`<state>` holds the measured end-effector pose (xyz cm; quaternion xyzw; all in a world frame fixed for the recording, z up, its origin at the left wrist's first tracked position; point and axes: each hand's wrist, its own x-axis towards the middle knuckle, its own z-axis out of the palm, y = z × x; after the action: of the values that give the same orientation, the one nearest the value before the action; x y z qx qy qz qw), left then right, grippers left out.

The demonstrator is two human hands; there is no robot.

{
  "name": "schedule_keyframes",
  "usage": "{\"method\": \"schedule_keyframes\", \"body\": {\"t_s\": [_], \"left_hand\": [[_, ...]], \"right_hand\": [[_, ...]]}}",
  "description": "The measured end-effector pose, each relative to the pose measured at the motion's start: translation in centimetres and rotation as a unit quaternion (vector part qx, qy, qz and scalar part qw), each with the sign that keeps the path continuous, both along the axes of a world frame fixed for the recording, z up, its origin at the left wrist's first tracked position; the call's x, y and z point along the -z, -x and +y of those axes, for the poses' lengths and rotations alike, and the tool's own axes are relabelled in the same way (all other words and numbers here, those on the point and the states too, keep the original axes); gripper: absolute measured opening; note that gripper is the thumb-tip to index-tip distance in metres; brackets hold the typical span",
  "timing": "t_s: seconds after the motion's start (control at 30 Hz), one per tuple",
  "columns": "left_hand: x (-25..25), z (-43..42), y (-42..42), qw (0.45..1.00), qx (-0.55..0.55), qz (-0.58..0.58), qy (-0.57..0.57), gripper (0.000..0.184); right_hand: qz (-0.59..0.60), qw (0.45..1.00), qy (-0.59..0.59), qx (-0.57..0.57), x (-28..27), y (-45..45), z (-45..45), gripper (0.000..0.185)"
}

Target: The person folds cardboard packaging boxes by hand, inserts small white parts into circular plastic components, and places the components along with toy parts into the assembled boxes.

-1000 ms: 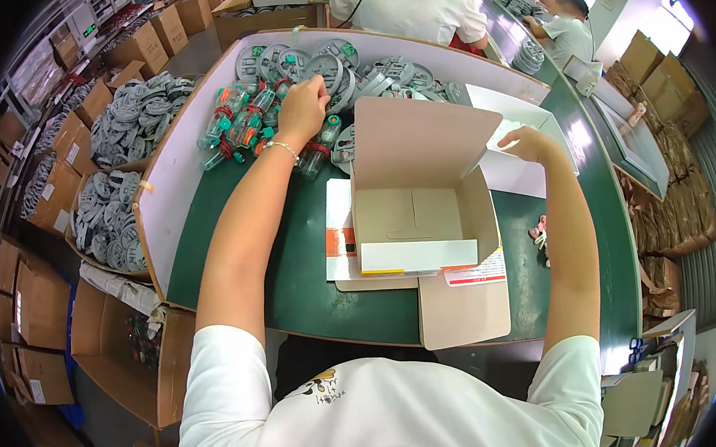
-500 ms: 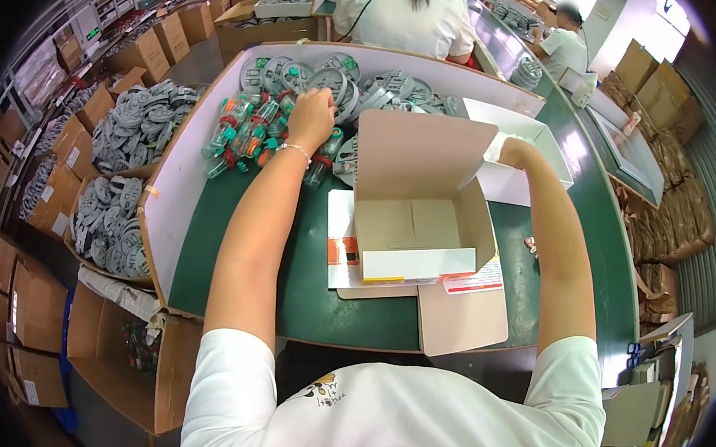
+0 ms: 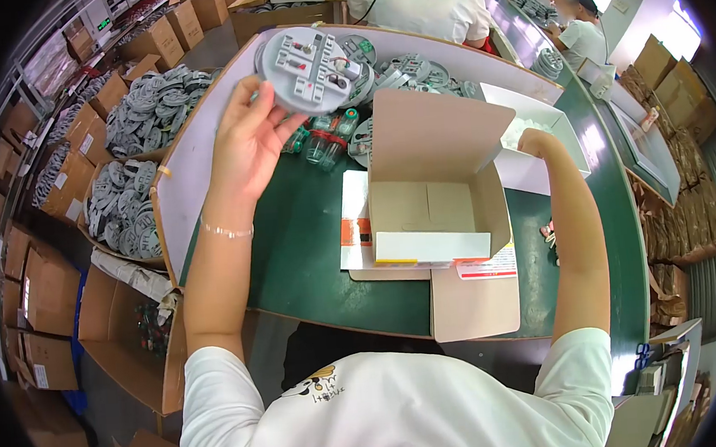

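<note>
A round grey plastic tray (image 3: 307,71) with slots and small coloured parts is gripped at its lower left edge by my left hand (image 3: 246,136), raised and tilted above the table. My right hand (image 3: 537,142) reaches into a white box (image 3: 563,130) holding whitish, translucent items; its fingers look curled, and what they hold is hidden. Between my arms stands an open cardboard carton (image 3: 427,206), lid raised, with nothing inside. Flattened printed card (image 3: 476,302) lies under it. Beyond my left hand are clear bottles with red and green parts (image 3: 327,138).
More round grey trays (image 3: 418,70) are piled at the back of the green table (image 3: 311,260), which has a raised white border (image 3: 192,173). Cartons of similar trays (image 3: 124,207) stand at left. Two people in white tops (image 3: 418,7) sit ahead.
My left hand has lifted a round grey tray from the pile and brought it up and to the left. My right hand stays in the white box. The view has shifted slightly.
</note>
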<state>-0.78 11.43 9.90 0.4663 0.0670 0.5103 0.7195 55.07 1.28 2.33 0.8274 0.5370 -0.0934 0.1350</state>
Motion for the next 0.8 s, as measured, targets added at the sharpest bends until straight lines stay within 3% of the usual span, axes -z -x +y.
{"method": "schedule_keyframes", "body": {"t_s": [0.07,0.2,0.33,0.4,0.47,0.53,0.6,0.73,0.8], "left_hand": [[0.5,-2.7,1.4,0.998,0.035,-0.042,-0.001,0.011],[2.1,-7.4,2.1,0.996,0.041,-0.081,-0.004,0.008],[3.4,-10.0,2.2,0.993,0.024,-0.115,0.017,0.008],[3.8,-10.8,2.3,0.994,0.013,-0.107,-0.004,0.008],[4.1,-11.4,2.4,0.995,-0.003,-0.087,-0.055,0.010],[4.6,-11.9,2.1,0.994,-0.016,-0.072,-0.083,0.011],[5.1,-12.7,1.6,0.988,-0.036,-0.044,-0.141,0.014],[5.1,-14.9,-0.6,0.978,-0.067,0.007,-0.196,0.015],[4.9,-16.0,-1.7,0.978,-0.059,0.007,-0.201,0.014]], "right_hand": [[0.077,0.997,0.006,-0.014,-0.5,0.5,-0.6,0.031],[0.123,0.991,-0.053,0.010,-0.9,1.4,-0.9,0.031],[0.013,0.995,-0.094,-0.003,-0.6,0.8,-0.8,0.022],[-0.207,0.938,-0.274,0.038,0.3,-1.1,-1.1,0.022],[-0.175,0.865,-0.469,0.027,-6.3,6.9,-4.0,0.024],[0.100,0.806,-0.579,0.073,-11.5,14.6,-7.0,0.028],[0.297,0.734,-0.611,-0.019,-13.4,21.0,-9.9,0.019],[0.490,0.671,-0.529,-0.172,-12.6,30.7,-13.1,0.017],[0.436,0.684,-0.550,-0.198,-11.8,33.8,-13.6,0.023]]}}
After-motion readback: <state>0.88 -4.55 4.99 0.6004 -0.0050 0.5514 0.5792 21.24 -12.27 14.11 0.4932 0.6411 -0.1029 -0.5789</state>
